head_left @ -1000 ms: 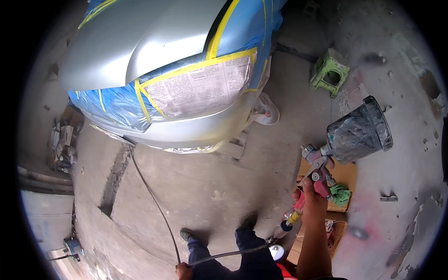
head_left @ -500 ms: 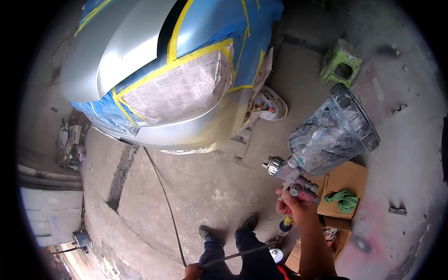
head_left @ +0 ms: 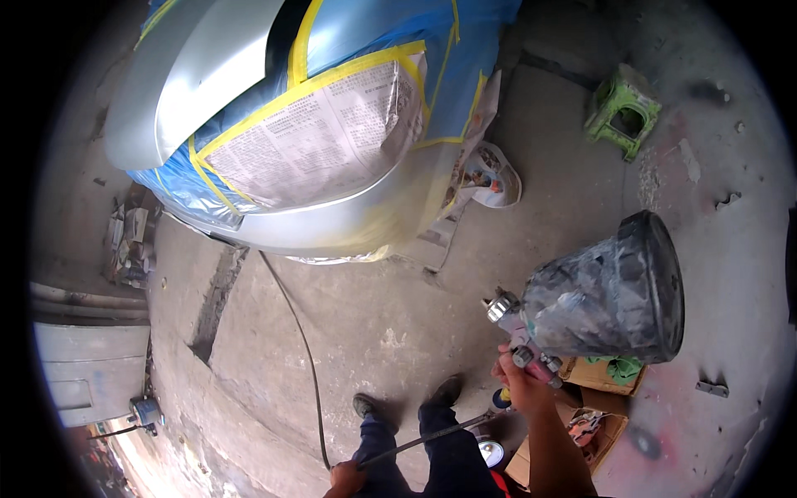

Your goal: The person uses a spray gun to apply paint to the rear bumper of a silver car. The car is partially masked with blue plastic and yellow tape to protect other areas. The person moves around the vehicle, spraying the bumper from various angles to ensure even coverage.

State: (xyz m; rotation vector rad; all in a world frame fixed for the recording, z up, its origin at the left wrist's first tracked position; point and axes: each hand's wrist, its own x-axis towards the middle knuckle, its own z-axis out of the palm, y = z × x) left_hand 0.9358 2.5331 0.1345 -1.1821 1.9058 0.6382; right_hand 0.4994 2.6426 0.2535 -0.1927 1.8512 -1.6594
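My right hand (head_left: 521, 380) is wrapped round the handle of a paint spray gun (head_left: 516, 332), its nozzle pointing left. The gun's large cup (head_left: 594, 295), grey with dried paint and with a black lid, leans over to the right. Low in the picture my left hand (head_left: 346, 477) is closed on a dark air hose (head_left: 407, 448), which runs across my legs to the gun's yellow fitting. Ahead stands a car's silver bumper (head_left: 332, 228), partly primed in a yellowish tone. Newspaper (head_left: 311, 153), blue film (head_left: 357, 33) and yellow tape cover the area above it.
The hose trails over the concrete floor (head_left: 398, 315) toward the bumper. A green stool-like block (head_left: 624, 112) sits at the far right. Cardboard boxes (head_left: 610, 427), with a green cloth (head_left: 624, 369), and a round can (head_left: 491, 453) are near my right leg. A light panel (head_left: 91, 365) lies left.
The spray gun in my right hand has tipped further right, so its cup has swung lower. My left hand has risen slightly with the hose. The view has shifted a little.
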